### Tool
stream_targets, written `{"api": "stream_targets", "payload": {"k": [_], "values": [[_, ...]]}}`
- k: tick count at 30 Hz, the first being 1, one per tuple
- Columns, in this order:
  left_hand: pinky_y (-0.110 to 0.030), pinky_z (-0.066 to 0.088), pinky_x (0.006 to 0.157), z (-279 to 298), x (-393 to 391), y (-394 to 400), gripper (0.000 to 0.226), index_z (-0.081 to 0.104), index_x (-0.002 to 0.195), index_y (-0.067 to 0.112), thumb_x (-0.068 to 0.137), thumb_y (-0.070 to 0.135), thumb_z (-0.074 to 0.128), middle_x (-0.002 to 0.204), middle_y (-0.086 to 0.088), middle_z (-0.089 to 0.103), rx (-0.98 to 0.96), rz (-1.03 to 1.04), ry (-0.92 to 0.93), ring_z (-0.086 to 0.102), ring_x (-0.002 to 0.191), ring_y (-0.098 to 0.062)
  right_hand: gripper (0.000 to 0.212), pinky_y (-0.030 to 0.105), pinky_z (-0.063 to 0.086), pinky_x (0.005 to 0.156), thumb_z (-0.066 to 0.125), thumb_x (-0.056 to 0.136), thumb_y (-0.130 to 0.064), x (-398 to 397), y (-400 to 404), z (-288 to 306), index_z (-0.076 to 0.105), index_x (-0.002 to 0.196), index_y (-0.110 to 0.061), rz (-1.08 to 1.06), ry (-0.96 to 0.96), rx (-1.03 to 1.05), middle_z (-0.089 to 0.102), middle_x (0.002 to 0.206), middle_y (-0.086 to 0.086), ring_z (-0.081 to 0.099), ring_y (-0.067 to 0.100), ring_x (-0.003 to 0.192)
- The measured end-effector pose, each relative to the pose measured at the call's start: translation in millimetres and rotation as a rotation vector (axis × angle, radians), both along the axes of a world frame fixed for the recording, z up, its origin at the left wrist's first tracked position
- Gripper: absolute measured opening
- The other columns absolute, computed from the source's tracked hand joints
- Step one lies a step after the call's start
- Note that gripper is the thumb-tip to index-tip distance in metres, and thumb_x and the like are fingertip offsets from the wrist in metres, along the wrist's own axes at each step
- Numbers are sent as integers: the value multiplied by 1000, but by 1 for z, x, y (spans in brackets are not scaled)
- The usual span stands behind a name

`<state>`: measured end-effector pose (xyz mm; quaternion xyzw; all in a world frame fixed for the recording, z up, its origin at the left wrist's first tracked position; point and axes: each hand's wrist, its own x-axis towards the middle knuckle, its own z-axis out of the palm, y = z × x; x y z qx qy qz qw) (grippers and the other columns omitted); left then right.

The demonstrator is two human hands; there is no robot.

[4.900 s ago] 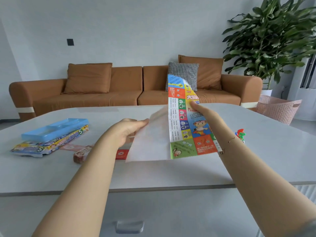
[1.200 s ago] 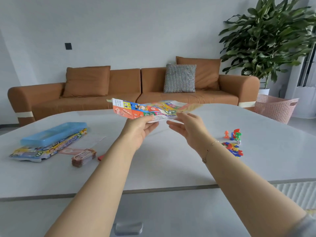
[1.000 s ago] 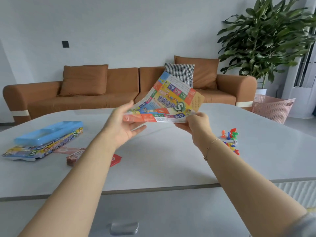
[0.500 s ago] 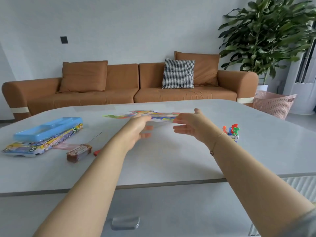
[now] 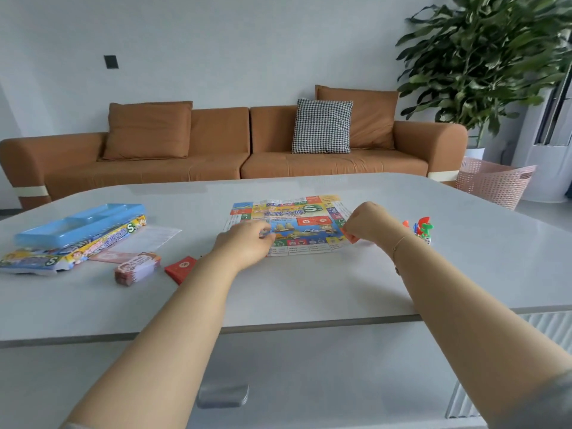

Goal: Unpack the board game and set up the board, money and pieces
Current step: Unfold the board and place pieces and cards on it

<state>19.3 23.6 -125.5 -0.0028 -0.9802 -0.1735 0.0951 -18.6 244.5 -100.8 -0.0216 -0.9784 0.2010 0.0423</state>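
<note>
Board down flat, your hands at its near edge

The board (image 5: 286,224) lies unfolded mid-table (image 5: 309,289); your left hand (image 5: 244,244) rests curled on its near-left corner and your right hand (image 5: 366,224) pinches the near-right corner. Next, I'd judge: let go, then bring over the money (image 5: 137,267) from the left and the pieces (image 5: 421,229) from the right

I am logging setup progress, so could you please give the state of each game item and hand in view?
Board: unfolded, flat on table.
Left hand: resting on board's near-left edge.
Right hand: fingers curled at board's right edge.
Money stack: bundled, on table.
Red cards: stacked, on table.
Pieces: clustered right of board.
Blue tray: out, lying on box.
</note>
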Motion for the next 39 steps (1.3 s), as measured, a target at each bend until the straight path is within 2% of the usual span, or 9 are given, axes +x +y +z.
{"api": "stream_targets", "payload": {"k": [2,4,7,9,15,25,30,34,39], "values": [[-37,32,110,-7,-3,0,43,44,138,28,97,41,39,146,4,43,3,-41,-94,39,134,-21,25,34,44,88,55,87,-23,-1,4,-6,63,109,-13,12,73,112,48,116,12,44,28,107],[-39,23,116,-5,-4,1,48,33,145,30,99,43,34,154,3,29,-46,-76,-152,26,142,-19,31,39,40,96,59,87,-26,0,4,-7,62,116,-18,52,111,127,45,122,8,40,29,115],[-43,13,118,-2,-4,4,49,23,149,30,101,41,27,159,3,15,-140,-88,-222,12,146,-18,22,32,41,77,53,86,-19,-3,-1,-6,63,105,-12,79,88,139,55,87,1,51,17,75],[-40,23,115,-3,-4,4,44,35,144,32,100,35,33,154,3,29,-55,-78,-173,27,141,-20,16,30,39,70,50,85,-15,-4,-3,-7,62,94,-9,58,99,106,52,72,0,47,15,62],[-30,44,92,17,7,28,26,66,106,27,90,13,50,118,9,61,171,-222,351,55,109,-12,20,34,55,78,53,84,-15,6,32,7,72,89,-15,117,405,-130,71,92,3,64,24,84],[-24,49,75,27,-21,152,20,69,85,28,83,11,59,91,12,68,307,-395,283,62,79,-6,15,26,45,73,60,85,-11,9,153,-1,72,91,-17,87,515,-311,70,96,0,62,17,86],[-25,50,80,31,-47,200,17,69,98,18,85,10,62,100,5,68,431,-394,242,62,89,-10,20,24,44,76,66,86,-21,2,172,-19,67,106,-18,172,377,-476,64,109,-3,59,16,93],[-26,51,75,19,-51,209,6,65,91,19,85,18,65,95,5,67,465,-392,245,63,88,-10,18,30,49,81,72,81,-22,-2,173,-25,63,96,-23,244,349,-454,64,107,-5,61,17,95],[-21,43,56,9,-47,211,13,68,94,18,84,28,68,86,10,63,375,-415,180,61,84,-7,17,34,52,83,74,80,-25,-3,172,-26,65,93,-21,257,358,-406,66,106,-2,63,18,93]]}}
